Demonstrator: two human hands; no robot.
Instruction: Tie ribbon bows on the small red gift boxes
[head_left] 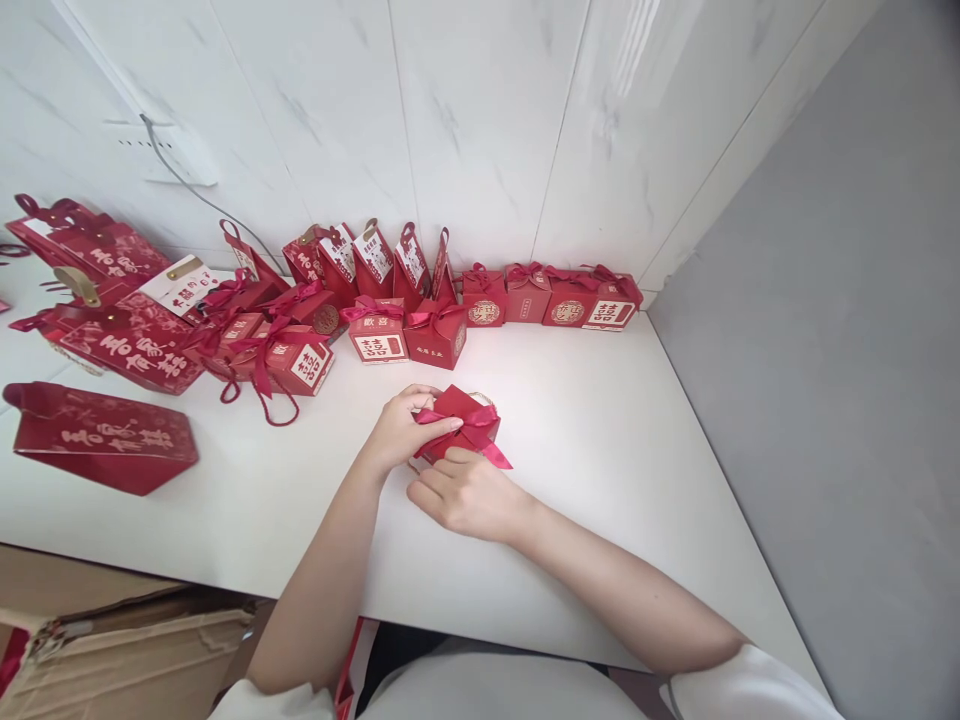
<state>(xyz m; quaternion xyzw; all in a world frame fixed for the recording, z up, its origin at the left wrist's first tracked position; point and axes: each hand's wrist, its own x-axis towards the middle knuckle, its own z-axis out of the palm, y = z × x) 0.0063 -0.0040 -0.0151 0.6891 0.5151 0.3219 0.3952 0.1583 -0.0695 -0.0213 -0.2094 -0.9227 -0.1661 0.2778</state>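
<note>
In front of me on the white table stands a small red gift box (459, 400), tied on top with a pink-red ribbon bow (480, 432). A twisted cord handle (484, 399) shows behind it. My left hand (403, 428) grips the box from its left side, with the thumb pressed on the bow's middle. My right hand (469, 492) is closed at the near side of the box, just below the bow. Its fingertips are curled out of sight, so what they pinch is hidden. One ribbon tail hangs to the right.
Several red boxes with bows (525, 295) line the wall at the back. Tall pointed red boxes (373, 262) stand left of them. Larger red boxes (124, 335) cluster at the left, near a lone red box (105, 435). A grey panel (825, 330) bounds the table's right.
</note>
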